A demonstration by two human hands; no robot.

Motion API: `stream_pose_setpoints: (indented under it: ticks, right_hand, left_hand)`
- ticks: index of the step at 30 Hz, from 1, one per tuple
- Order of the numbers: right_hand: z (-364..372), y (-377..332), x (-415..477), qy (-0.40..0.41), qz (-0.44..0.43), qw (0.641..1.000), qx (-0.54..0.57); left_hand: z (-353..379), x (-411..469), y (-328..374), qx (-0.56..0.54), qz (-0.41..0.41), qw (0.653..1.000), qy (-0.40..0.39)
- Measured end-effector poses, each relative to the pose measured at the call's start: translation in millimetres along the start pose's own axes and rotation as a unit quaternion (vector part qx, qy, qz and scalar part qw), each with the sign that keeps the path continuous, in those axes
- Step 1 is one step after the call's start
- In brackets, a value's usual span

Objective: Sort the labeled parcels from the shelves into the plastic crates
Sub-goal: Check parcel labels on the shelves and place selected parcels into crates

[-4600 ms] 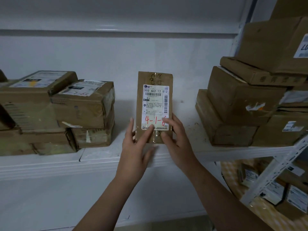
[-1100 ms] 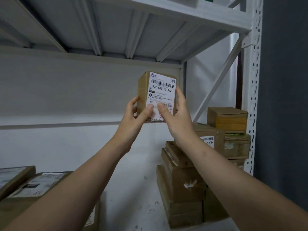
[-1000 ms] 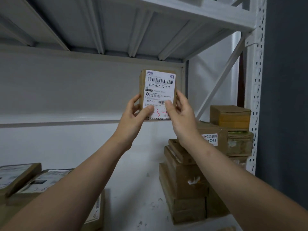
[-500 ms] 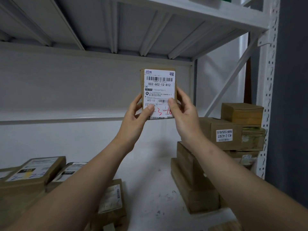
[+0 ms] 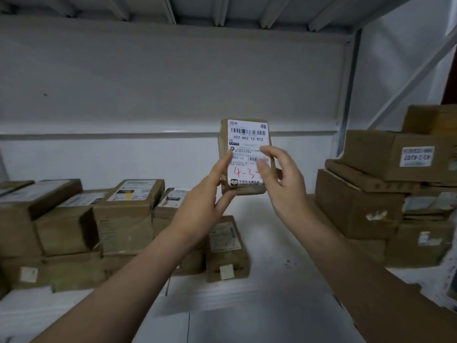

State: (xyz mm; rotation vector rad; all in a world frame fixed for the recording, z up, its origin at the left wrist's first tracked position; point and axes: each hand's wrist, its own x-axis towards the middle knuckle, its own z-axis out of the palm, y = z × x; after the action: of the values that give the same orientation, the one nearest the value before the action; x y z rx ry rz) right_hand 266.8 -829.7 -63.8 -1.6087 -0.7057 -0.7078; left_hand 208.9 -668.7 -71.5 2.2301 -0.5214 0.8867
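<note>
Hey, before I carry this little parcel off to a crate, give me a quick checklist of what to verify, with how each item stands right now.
1. Grip: ok. The left hand and right hand hold the parcel by its side edges.
2. Label facing you: ok. The printed label faces the camera, its number legible.
3. Red handwritten code fully readable: not ok. The right thumb covers its end; only "4-3-" shows.
4. Clear of neighbours: ok. The parcel is held above the shelf, apart from the left stack and right stack.
5. Target crate located: cannot tell. No crate is in view.
</note>
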Motion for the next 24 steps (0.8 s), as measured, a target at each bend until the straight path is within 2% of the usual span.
stream_pose_setpoints:
  ticks: [5, 7, 11, 19, 24]
  right_hand:
    - [11.7, 19.3, -29.9, -0.128, 0.006, 0.989, -0.068]
    - [14.3, 27.3, -36.4, -0.129, -0.001, 0.986, -0.106]
    - [21.5, 39.9, -48.9, -0.097, -0.015, 0.987, -0.127]
    - [40.2, 64.6, -76.9, -0.113, 0.064, 0.976, -0.177]
    - [54.4, 83.1, -88.6, -0.144, 0.133, 0.96, -0.201]
  left_hand:
    - [-1.1, -24.4, -29.5, 0.139, -0.012, 0.99, -0.004]
    - [4.6, -28.6, -39.0, 0.217, 0.015, 0.976, 0.003]
    - [20.7, -34.4, -54.9, 0.351, 0.078, 0.929, 0.082]
    - [39.4, -55.4, -75.4, 0.416, 0.074, 0.904, 0.067]
    - [32.7, -64.0, -89.9, 0.446, 0.006, 0.894, 0.042]
